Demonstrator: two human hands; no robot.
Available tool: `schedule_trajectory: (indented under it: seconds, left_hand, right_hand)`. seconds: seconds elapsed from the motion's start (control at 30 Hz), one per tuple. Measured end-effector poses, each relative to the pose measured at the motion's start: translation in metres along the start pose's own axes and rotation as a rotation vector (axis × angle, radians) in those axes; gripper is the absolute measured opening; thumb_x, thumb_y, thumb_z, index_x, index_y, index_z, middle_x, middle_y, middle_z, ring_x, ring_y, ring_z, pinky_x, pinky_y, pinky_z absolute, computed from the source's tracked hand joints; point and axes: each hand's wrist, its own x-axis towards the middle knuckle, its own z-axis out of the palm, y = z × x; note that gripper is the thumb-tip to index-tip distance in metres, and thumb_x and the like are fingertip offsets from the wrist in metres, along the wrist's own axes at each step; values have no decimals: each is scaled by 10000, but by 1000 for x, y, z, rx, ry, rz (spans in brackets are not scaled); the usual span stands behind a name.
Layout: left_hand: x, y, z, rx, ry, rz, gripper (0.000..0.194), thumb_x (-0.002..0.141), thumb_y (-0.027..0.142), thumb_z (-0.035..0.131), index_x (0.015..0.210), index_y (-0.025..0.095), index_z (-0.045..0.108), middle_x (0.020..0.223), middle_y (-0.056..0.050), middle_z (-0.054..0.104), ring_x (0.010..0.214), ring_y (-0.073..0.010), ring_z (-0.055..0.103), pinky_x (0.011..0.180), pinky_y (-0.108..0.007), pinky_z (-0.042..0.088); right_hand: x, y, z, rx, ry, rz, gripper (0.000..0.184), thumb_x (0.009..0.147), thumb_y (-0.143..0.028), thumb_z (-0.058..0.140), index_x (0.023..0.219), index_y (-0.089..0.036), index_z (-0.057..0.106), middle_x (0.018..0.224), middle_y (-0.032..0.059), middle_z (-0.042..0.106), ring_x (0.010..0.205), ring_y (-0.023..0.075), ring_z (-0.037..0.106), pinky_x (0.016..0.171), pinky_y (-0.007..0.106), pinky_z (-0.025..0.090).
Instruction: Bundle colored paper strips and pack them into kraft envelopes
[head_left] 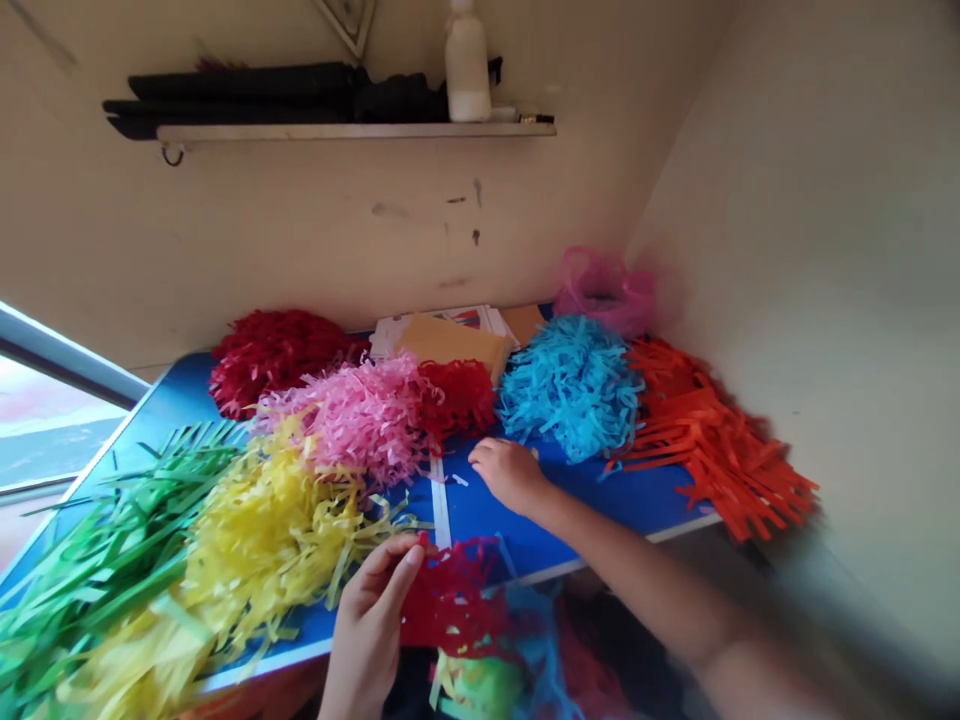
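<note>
My left hand [373,615] is at the near edge of the blue table [652,497], its fingers pinched on a bunch of red paper fringe [454,600] that hangs over the edge. Below that bunch I see blue and green fringe [480,685], blurred. My right hand [508,472] reaches out over the table between the pink fringe pile [360,415] and the light blue fringe pile [574,385]. Its fingers are curled down against the table top; anything under them is hidden.
More fringe piles cover the table: green [97,540], yellow [270,525], dark red [274,355], red [457,395], orange [705,430]. Brown card and papers [450,340] and a pink bag [604,290] lie at the back. A wall shelf [352,130] holds a white bottle [466,60].
</note>
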Motion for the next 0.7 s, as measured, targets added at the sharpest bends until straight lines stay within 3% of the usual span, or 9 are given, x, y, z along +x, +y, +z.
schedule_trajectory:
  seconds: [0.07, 0.13, 0.23, 0.33, 0.5, 0.7]
  left_hand:
    - [3, -4, 3, 85, -76, 42, 402, 647, 474, 820, 853, 162, 674, 765, -26, 703, 661, -146, 638, 570, -210, 508]
    - [3, -6, 13, 191, -159, 126, 351, 733, 488, 748, 866, 172, 674, 719, -10, 675, 630, -132, 612, 562, -204, 493]
    - [-2, -6, 33, 397, -228, 311, 296, 801, 470, 675, 832, 176, 688, 703, -14, 672, 620, -134, 607, 565, -206, 487]
    - [-7, -5, 46, 536, -270, 413, 261, 830, 433, 640, 791, 179, 690, 657, -14, 677, 573, -138, 606, 519, -206, 472]
    - [-11, -5, 50, 705, -290, 575, 214, 880, 359, 585, 787, 192, 682, 616, -2, 664, 518, -129, 596, 479, -204, 452]
    - [-18, -1, 50, 911, -286, 909, 160, 898, 228, 529, 814, 210, 664, 687, -18, 684, 573, -139, 642, 537, -219, 481]
  right_hand:
    - [-31, -10, -6, 109, 16, -2, 152, 901, -127, 586, 946, -179, 721, 995, 66, 715, 955, 174, 656, 873, 286, 493]
    - [-59, -19, -6, 383, 51, 19, 117, 893, -200, 621, 930, -194, 732, 961, 42, 723, 916, 159, 671, 823, 255, 513]
    - [-87, -26, 3, 880, 144, 191, 147, 827, -320, 699, 886, -194, 745, 901, 34, 736, 823, 166, 684, 759, 268, 525]
    - [-100, -25, 12, 1109, 214, 357, 273, 735, -426, 773, 856, -185, 734, 774, 19, 735, 699, 154, 668, 687, 263, 520]
    - [-109, -22, 8, 1048, 255, 364, 248, 733, -415, 775, 803, -180, 734, 660, 10, 711, 623, 151, 649, 624, 251, 506]
    - [-115, -26, 1, 672, 381, 88, 85, 829, -273, 700, 786, -218, 749, 803, 43, 743, 775, 178, 674, 745, 279, 518]
